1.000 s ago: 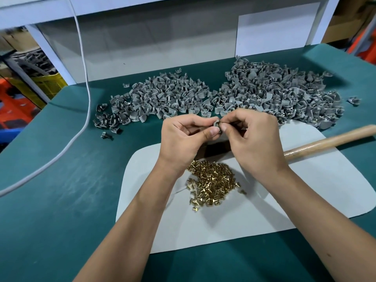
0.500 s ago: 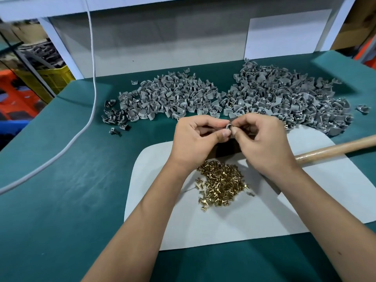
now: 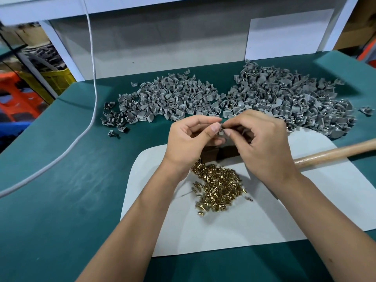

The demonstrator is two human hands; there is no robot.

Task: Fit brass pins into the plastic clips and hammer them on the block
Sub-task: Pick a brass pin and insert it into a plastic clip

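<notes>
Little has changed in the last second: left hand [image 3: 191, 137] and right hand [image 3: 262, 143] still pinch one grey clip [image 3: 221, 131] between fingertips, so pin-fitting continues, hammering not begun.

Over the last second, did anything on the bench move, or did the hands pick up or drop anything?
Almost nothing changed. Both the left hand and right hand keep their grip on the same small grey clip above the block, working it at the fingertips. Nothing was picked up or dropped. The brass pins, the two clip piles and the hammer handle lie where they were; only the camera shifted.
</notes>
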